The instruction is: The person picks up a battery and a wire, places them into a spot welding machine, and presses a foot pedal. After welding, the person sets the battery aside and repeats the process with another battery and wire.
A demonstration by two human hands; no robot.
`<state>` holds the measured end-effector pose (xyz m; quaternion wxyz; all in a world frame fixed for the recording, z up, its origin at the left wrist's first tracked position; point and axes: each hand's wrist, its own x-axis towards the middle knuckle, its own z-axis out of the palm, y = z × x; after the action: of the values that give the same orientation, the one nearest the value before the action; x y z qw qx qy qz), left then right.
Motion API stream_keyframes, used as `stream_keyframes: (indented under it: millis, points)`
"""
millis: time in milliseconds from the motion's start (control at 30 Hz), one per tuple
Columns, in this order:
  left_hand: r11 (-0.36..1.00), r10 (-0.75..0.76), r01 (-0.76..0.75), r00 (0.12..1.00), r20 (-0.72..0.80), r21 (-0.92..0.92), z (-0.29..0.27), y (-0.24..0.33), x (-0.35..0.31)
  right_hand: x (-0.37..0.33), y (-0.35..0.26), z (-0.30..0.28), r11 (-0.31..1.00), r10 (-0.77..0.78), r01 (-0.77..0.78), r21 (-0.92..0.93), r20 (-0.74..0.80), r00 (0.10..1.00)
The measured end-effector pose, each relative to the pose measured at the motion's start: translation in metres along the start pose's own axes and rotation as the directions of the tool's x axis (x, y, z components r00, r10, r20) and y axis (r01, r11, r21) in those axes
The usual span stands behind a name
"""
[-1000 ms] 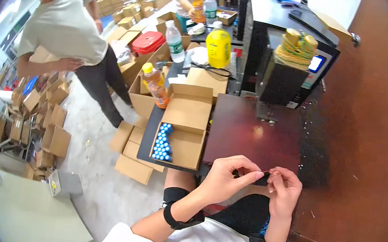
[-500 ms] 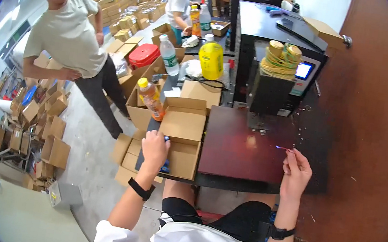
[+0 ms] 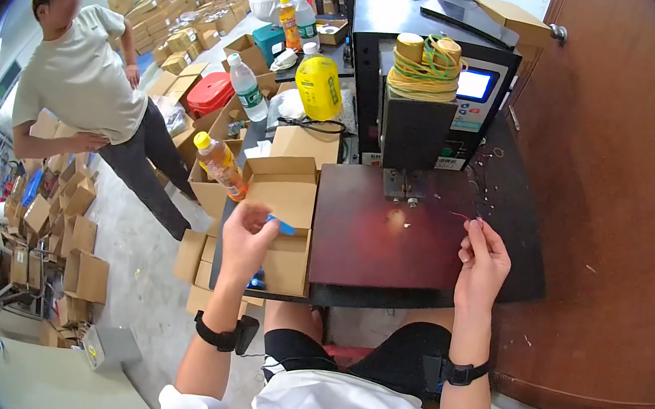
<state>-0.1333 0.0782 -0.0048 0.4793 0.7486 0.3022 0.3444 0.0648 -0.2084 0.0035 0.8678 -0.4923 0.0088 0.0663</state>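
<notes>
Over the open cardboard box (image 3: 282,269), my left hand (image 3: 247,235) is closed on a small blue piece (image 3: 282,226), which sticks out past the thumb and fingertips. More blue pieces (image 3: 256,280) lie in the box, partly hidden by my left wrist. At the right side of the dark red work board (image 3: 374,256), my right hand (image 3: 482,262) pinches a thin reddish wire (image 3: 461,215) between thumb and fingertips. The wire's end points left, toward the black bench machine (image 3: 415,133), whose head stands over the board. A light shines on the board under the head.
Rolls wound with yellow-green wire (image 3: 426,69) sit on the machine head. An orange drink bottle (image 3: 221,164), a clear bottle (image 3: 247,86) and a yellow jug (image 3: 319,87) stand beyond the box. Left, a person (image 3: 83,81) stands among cartons. A brown door (image 3: 617,201) is at right.
My left hand has come up from the box with a blue piece in its fingers. My right hand still pinches the wire. The view has shifted, so the machine appears farther left.
</notes>
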Motion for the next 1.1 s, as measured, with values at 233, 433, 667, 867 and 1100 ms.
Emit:
stream_keyframes:
  millis: [233, 433, 667, 867, 1100]
  points:
    - [0.906, 0.212, -0.353, 0.855, 0.473, 0.234, 0.046, 0.048, -0.002, 0.006, -0.002, 0.012, 0.998, 0.046, -0.05, -0.039, -0.08, 0.996]
    - [0.697, 0.451, -0.648, 0.729, 0.515, 0.307, 0.077, 0.057, 0.005, 0.016, 0.004, 0.014, 0.998, 0.038, -0.043, -0.039, -0.114, 0.993]
    - [0.938, 0.254, -0.331, 0.859, 0.446, 0.104, 0.123, 0.065, 0.007, 0.021, 0.003, 0.02, 0.995, 0.102, -0.103, -0.002, -0.119, 0.988]
    - [0.938, 0.191, -0.285, 0.9, 0.392, 0.196, 0.14, 0.07, 0.009, 0.022, 0.004, 0.023, 0.993, 0.099, -0.106, -0.048, -0.117, 0.988]
    - [0.95, 0.195, -0.273, 0.9, 0.389, 0.155, 0.142, 0.064, 0.011, 0.023, 0.006, 0.028, 0.992, 0.09, -0.098, -0.076, -0.106, 0.99]
